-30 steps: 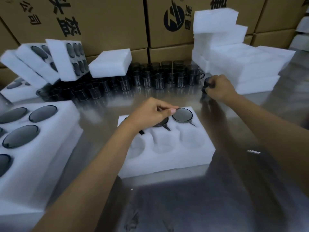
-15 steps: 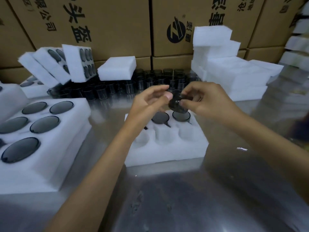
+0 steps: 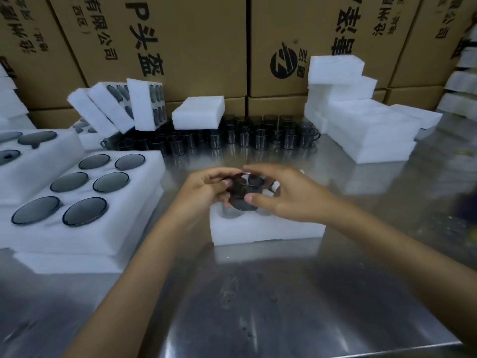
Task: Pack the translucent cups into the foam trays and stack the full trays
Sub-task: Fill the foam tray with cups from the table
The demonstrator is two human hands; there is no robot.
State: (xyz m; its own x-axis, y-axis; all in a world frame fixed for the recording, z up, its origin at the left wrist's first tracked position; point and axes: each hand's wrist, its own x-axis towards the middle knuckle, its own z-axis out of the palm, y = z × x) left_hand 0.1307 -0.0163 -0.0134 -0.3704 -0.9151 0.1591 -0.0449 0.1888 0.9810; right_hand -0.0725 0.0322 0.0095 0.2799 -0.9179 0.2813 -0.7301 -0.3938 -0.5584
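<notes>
A translucent cup (image 3: 242, 196), dark and smoky, is held between both hands just above the foam tray (image 3: 265, 228) in the middle of the metal table (image 3: 258, 306). The left hand (image 3: 204, 192) curls its fingers around the cup's left side, thumb up at the rim. The right hand (image 3: 286, 195) grips the other side, thumb pressed at the cup's lower edge and fingers arched over the top. The cup is tilted, its base turned toward the camera. The tray under the hands is mostly hidden by them; how many of its pockets are filled cannot be told.

To the left, a full tray (image 3: 85, 202) with six dark cups seated in its pockets sits on top of another foam piece, with a further partly filled tray (image 3: 38, 161) just behind it.

Farther back, a row of loose cups (image 3: 245, 138) stands across the table. A plain foam block (image 3: 198, 112) rests over the left part of that row, and beside it several trays (image 3: 124, 107) lean on edge. On the right, a pile of empty foam trays (image 3: 356, 117) is stacked. Cardboard boxes (image 3: 180, 47) with printed lettering form the wall behind everything.
</notes>
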